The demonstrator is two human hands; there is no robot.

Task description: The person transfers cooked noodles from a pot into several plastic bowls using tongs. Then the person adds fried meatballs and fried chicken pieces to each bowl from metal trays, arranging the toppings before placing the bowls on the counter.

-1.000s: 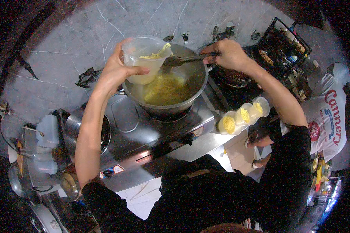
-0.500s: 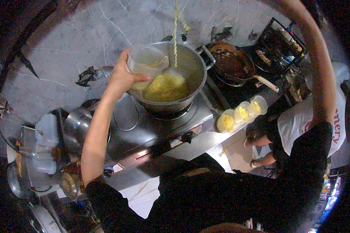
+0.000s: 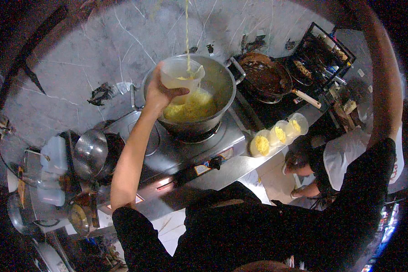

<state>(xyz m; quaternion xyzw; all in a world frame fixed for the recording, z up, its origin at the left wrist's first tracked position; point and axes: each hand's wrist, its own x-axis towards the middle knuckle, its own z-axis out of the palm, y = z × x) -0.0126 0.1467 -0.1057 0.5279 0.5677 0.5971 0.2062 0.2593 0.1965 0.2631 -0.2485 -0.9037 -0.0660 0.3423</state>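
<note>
My left hand (image 3: 160, 93) is wrapped round a translucent plastic cup (image 3: 174, 75), held tilted over a large metal pot (image 3: 231, 93). A twisted yellow noodle strand (image 3: 187, 38) comes down from above the picture's top edge to the cup's mouth. A few noodle bits lie inside the cup. In the pot is a mass of yellow noodles (image 3: 192, 106). My right arm reaches up along the right side, and its hand is beyond the upper edge. Three translucent cups of yellow noodles (image 3: 279, 135) stand in a row on the counter's edge.
The pot sits on a steel gas stove (image 3: 222, 149). Right of it are a dark, stained frying pan (image 3: 265, 77) and a black rack (image 3: 324, 50). A metal bowl (image 3: 89, 152) and plastic containers (image 3: 53, 156) stand at left. Another person in a white apron (image 3: 344, 156) is at right.
My left hand has moved the cup to the right and slightly down, under the hanging noodle strand. The strand now reaches into the cup; before, it hung beside it.
</note>
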